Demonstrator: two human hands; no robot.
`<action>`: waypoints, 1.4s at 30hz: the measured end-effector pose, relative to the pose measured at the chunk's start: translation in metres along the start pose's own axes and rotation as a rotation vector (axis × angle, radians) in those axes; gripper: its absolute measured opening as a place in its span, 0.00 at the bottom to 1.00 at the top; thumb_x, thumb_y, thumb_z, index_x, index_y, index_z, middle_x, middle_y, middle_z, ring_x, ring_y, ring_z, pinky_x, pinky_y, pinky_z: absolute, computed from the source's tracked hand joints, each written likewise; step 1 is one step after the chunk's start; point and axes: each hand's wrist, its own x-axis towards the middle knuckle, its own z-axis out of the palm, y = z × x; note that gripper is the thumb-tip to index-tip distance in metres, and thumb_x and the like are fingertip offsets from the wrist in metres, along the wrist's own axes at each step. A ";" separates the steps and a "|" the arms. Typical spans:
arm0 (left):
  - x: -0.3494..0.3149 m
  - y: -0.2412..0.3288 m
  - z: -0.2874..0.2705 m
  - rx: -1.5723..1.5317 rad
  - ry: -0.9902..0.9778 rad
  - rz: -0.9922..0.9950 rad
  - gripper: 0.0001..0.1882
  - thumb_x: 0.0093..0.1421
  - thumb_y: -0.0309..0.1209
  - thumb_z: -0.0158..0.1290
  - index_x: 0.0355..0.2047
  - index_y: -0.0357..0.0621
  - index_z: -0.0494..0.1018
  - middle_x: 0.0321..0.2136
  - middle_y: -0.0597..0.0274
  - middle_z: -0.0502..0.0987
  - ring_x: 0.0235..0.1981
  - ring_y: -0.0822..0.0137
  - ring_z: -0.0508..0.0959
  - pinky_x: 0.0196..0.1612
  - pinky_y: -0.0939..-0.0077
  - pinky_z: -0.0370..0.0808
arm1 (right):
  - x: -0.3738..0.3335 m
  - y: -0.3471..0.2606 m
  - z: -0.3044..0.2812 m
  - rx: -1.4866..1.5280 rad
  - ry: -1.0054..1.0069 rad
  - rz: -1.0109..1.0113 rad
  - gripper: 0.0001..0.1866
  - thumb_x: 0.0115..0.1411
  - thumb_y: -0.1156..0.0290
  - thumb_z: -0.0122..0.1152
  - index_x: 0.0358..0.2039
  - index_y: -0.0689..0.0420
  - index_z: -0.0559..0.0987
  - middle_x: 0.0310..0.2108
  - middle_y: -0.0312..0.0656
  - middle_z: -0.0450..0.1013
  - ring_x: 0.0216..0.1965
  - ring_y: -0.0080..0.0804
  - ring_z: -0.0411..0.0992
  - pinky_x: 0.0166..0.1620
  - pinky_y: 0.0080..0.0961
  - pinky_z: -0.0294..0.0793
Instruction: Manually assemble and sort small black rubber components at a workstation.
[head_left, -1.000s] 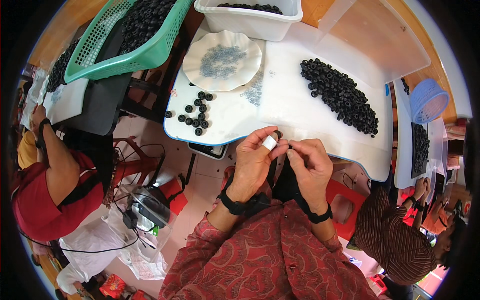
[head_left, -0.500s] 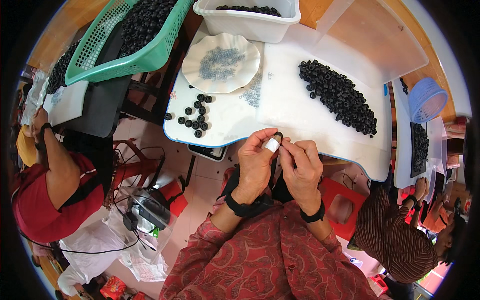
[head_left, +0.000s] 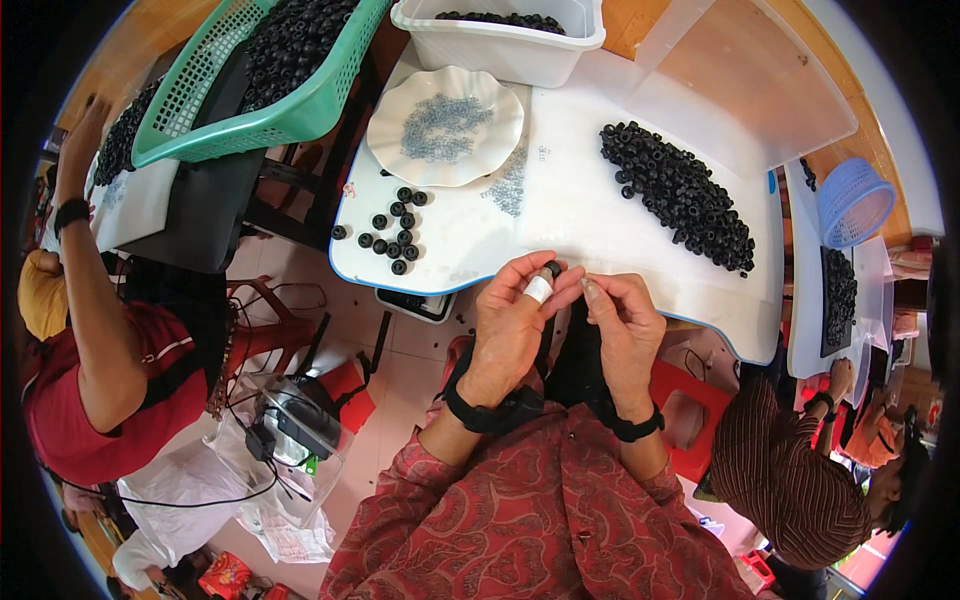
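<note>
Inside a small-parts workshop, black parts (head_left: 680, 200) lie heaped right of centre on my white table (head_left: 450, 245); co-workers sit at benches far left (head_left: 110, 400) and lower right (head_left: 790, 480).

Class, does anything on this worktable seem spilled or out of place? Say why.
Yes: some small clear pieces lie on the white tabletop beside the scalloped plate holding similar ones; perhaps they spilled. One black piece sits apart, near the table's left edge.

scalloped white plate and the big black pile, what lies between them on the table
In the head view: small clear pieces scattered beside the plate, then white surface with a faint mark, up to the black pile.
</note>
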 end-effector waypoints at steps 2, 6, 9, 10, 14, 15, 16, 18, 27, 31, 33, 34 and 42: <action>0.000 0.003 -0.003 -0.029 -0.010 -0.040 0.13 0.65 0.21 0.45 0.50 0.32 0.69 0.42 0.55 0.74 0.47 0.60 0.78 0.50 0.70 0.78 | 0.000 0.000 0.000 -0.003 -0.001 -0.013 0.05 0.58 0.79 0.62 0.36 0.62 0.80 0.32 0.33 0.70 0.31 0.16 0.66 0.34 0.13 0.65; 0.000 0.003 -0.011 -0.017 0.007 -0.048 0.14 0.65 0.22 0.47 0.50 0.32 0.70 0.40 0.54 0.75 0.43 0.61 0.79 0.47 0.70 0.79 | -0.002 -0.003 0.000 0.002 -0.012 -0.007 0.05 0.58 0.79 0.63 0.36 0.62 0.79 0.32 0.33 0.70 0.31 0.15 0.66 0.34 0.13 0.66; 0.001 0.003 -0.013 -0.054 -0.069 -0.039 0.14 0.64 0.23 0.48 0.50 0.33 0.70 0.40 0.52 0.76 0.40 0.62 0.80 0.44 0.70 0.80 | -0.003 -0.009 0.003 0.036 -0.030 -0.003 0.05 0.58 0.80 0.63 0.36 0.62 0.79 0.32 0.33 0.70 0.31 0.15 0.67 0.34 0.12 0.66; 0.000 0.005 -0.011 -0.064 -0.064 -0.066 0.14 0.64 0.23 0.49 0.50 0.33 0.70 0.40 0.51 0.76 0.40 0.62 0.80 0.43 0.70 0.80 | -0.003 -0.009 0.002 0.036 -0.029 -0.003 0.05 0.58 0.80 0.63 0.36 0.62 0.79 0.32 0.33 0.70 0.31 0.15 0.67 0.34 0.12 0.66; 0.000 0.007 -0.012 -0.073 -0.081 -0.108 0.15 0.63 0.22 0.49 0.50 0.34 0.69 0.42 0.46 0.76 0.40 0.62 0.81 0.43 0.69 0.80 | -0.004 -0.009 0.000 -0.016 -0.028 -0.054 0.06 0.57 0.80 0.62 0.36 0.62 0.79 0.33 0.34 0.70 0.32 0.16 0.68 0.35 0.12 0.68; 0.000 0.007 -0.012 -0.073 -0.081 -0.107 0.15 0.63 0.22 0.49 0.50 0.34 0.69 0.42 0.46 0.76 0.40 0.62 0.81 0.43 0.69 0.80 | -0.004 -0.009 0.000 -0.026 -0.028 -0.066 0.06 0.57 0.80 0.62 0.37 0.62 0.79 0.33 0.34 0.70 0.33 0.16 0.68 0.35 0.12 0.68; 0.000 0.007 -0.012 -0.084 -0.081 -0.109 0.14 0.63 0.22 0.49 0.49 0.34 0.69 0.42 0.46 0.77 0.39 0.62 0.81 0.43 0.68 0.81 | -0.004 -0.010 0.000 -0.026 -0.028 -0.066 0.06 0.57 0.80 0.62 0.37 0.62 0.79 0.33 0.34 0.70 0.33 0.16 0.68 0.35 0.12 0.68; -0.001 0.007 -0.012 -0.095 -0.080 -0.111 0.14 0.63 0.22 0.49 0.49 0.35 0.69 0.42 0.45 0.77 0.38 0.62 0.81 0.43 0.68 0.81 | -0.005 -0.012 0.000 -0.035 -0.026 -0.074 0.06 0.58 0.81 0.62 0.37 0.62 0.79 0.33 0.35 0.70 0.33 0.16 0.69 0.35 0.12 0.68; -0.002 0.007 -0.014 -0.090 -0.091 -0.135 0.13 0.63 0.23 0.51 0.48 0.37 0.70 0.41 0.47 0.78 0.36 0.64 0.81 0.42 0.69 0.80 | -0.005 -0.014 0.003 -0.017 -0.038 -0.126 0.07 0.57 0.81 0.62 0.37 0.62 0.79 0.33 0.35 0.70 0.33 0.17 0.70 0.34 0.13 0.69; -0.001 0.004 -0.016 -0.108 -0.099 -0.112 0.13 0.64 0.25 0.51 0.48 0.34 0.71 0.40 0.50 0.78 0.37 0.65 0.80 0.41 0.72 0.80 | -0.006 -0.014 0.003 -0.029 -0.040 -0.126 0.07 0.57 0.81 0.62 0.37 0.62 0.79 0.33 0.36 0.70 0.33 0.17 0.70 0.34 0.13 0.70; -0.001 0.003 -0.016 -0.098 -0.097 -0.100 0.13 0.64 0.25 0.51 0.48 0.34 0.71 0.39 0.52 0.77 0.39 0.65 0.80 0.42 0.73 0.80 | -0.006 -0.013 0.002 -0.036 -0.048 -0.134 0.07 0.58 0.81 0.62 0.37 0.62 0.79 0.34 0.36 0.70 0.33 0.17 0.70 0.34 0.13 0.70; -0.001 0.003 -0.016 -0.095 -0.108 -0.102 0.14 0.63 0.25 0.51 0.49 0.35 0.71 0.39 0.53 0.77 0.39 0.67 0.79 0.42 0.75 0.79 | -0.006 -0.012 0.002 -0.036 -0.047 -0.134 0.07 0.58 0.81 0.62 0.37 0.62 0.79 0.34 0.36 0.70 0.33 0.17 0.70 0.34 0.13 0.70; -0.003 0.004 -0.013 -0.071 -0.109 -0.086 0.15 0.63 0.23 0.52 0.50 0.36 0.72 0.39 0.58 0.77 0.35 0.72 0.77 0.42 0.78 0.76 | -0.006 -0.012 0.005 -0.041 -0.062 -0.169 0.07 0.58 0.82 0.60 0.38 0.63 0.79 0.35 0.37 0.71 0.32 0.19 0.73 0.33 0.12 0.72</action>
